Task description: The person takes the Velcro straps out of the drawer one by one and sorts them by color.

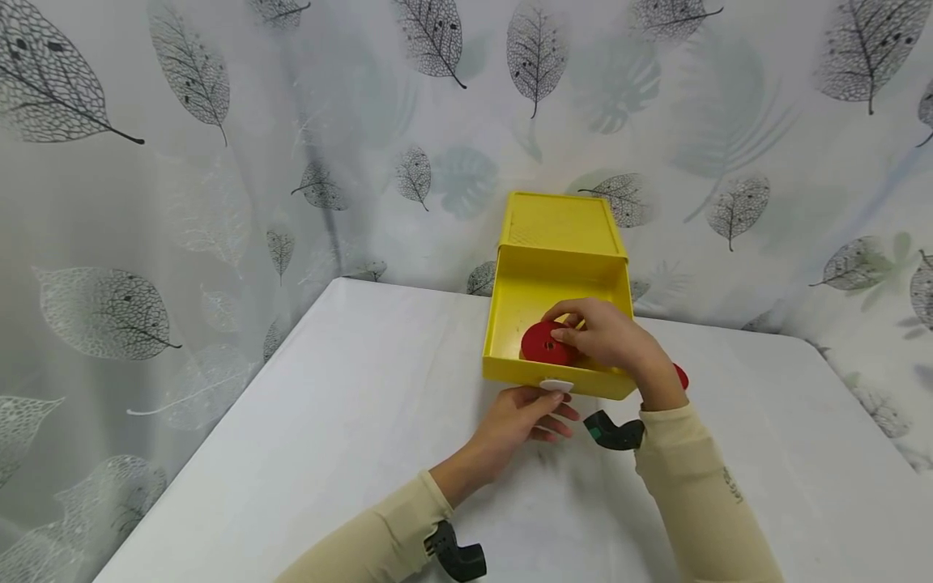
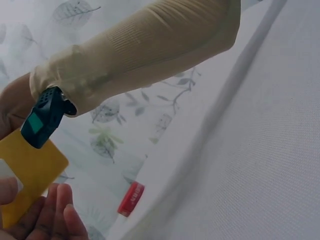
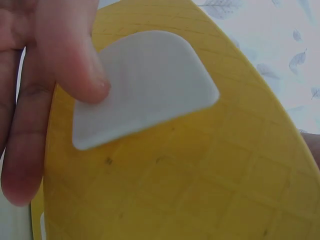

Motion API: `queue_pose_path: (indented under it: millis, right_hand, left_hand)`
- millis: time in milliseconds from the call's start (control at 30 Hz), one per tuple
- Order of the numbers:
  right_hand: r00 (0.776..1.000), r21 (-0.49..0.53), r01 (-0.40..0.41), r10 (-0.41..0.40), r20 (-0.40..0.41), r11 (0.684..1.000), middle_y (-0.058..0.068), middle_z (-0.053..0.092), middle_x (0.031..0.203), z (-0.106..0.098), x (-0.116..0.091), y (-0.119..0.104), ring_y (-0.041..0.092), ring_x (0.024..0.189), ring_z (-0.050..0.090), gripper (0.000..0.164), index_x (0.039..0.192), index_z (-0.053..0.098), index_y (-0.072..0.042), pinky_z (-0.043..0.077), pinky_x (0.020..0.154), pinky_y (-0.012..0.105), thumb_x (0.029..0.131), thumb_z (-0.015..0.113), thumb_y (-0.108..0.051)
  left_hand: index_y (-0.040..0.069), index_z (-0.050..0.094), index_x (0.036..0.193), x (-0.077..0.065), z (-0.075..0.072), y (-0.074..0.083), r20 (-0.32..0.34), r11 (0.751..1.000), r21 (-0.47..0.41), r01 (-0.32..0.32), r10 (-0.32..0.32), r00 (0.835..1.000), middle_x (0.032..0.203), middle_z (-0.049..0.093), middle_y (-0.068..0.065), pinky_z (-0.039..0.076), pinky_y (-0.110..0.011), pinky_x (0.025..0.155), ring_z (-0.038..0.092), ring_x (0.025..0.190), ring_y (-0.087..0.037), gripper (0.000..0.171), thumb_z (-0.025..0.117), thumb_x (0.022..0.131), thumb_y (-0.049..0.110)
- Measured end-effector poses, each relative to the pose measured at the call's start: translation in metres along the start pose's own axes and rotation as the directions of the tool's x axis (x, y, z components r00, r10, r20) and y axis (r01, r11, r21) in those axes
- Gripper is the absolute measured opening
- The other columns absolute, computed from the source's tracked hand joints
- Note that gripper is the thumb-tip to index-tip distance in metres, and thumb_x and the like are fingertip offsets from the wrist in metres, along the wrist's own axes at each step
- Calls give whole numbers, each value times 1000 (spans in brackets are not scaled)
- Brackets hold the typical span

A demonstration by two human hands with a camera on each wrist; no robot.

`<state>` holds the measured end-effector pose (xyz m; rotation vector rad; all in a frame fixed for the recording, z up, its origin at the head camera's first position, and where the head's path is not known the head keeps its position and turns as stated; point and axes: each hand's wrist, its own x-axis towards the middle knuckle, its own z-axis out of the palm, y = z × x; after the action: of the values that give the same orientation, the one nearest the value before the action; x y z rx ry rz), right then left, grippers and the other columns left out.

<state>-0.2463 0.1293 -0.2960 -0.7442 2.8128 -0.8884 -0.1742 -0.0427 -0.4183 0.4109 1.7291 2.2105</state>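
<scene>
An open yellow box (image 1: 503, 324) stands on the table, its lid (image 1: 561, 223) tipped back. My right hand (image 1: 601, 332) reaches inside and pinches a red round disc (image 1: 543, 344) with a small hole at its centre, low in the box near the front wall. My left hand (image 1: 513, 425) holds the box's front; its thumb (image 3: 82, 75) presses on the white tab (image 3: 150, 85) and its fingers reach down beside the yellow wall. In the left wrist view the fingers (image 2: 55, 215) lie by the yellow corner. The disc's underside is hidden.
A second red round piece with white lettering (image 2: 131, 199) lies on the table, partly behind my right wrist in the head view (image 1: 681, 376). The white table (image 1: 350, 389) ends at a leaf-patterned curtain (image 1: 452, 162). Dark wrist cameras (image 1: 459, 555) sit on both sleeves.
</scene>
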Motion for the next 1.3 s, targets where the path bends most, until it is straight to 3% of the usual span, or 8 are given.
queue_pose_path:
  millis: [367, 600, 867, 1300]
  right_hand:
    - [999, 70, -16, 18, -35, 997, 19, 67, 109, -8, -8, 1, 34, 96, 64, 24, 126, 70, -3, 57, 85, 47, 102, 66, -9]
    - [998, 158, -33, 40, -39, 987, 23, 66, 110, -24, -14, 0, 31, 86, 68, 29, 131, 66, 3, 62, 73, 40, 103, 63, -5]
    - [994, 176, -75, 87, -65, 982, 24, 65, 114, -38, -25, 4, 31, 86, 69, 30, 132, 65, 1, 62, 75, 39, 103, 63, -4]
    - [993, 197, -77, 93, -74, 977, 21, 63, 119, -72, -43, 9, 30, 91, 66, 32, 137, 60, 2, 60, 74, 32, 106, 60, -9]
  left_hand:
    - [-2, 68, 120, 1, 4, -1, 4, 1000, -2, 4, -4, 1000, 109, 75, -17, 59, -39, 86, 74, 93, -30, 30, 60, 107, 24]
    - [-2, 68, 120, 1, 5, -1, 2, 1000, 3, 9, -9, 1000, 109, 75, -17, 58, -45, 90, 74, 95, -31, 31, 60, 107, 25]
    - [-1, 68, 122, 2, 4, -2, 15, 1000, 15, 12, -12, 1000, 109, 75, -14, 55, -52, 94, 74, 97, -33, 33, 61, 107, 27]
    - [-2, 68, 120, 0, 3, 1, -1, 1000, 6, 11, -11, 1000, 110, 74, -17, 56, -51, 93, 73, 97, -34, 32, 61, 107, 27]
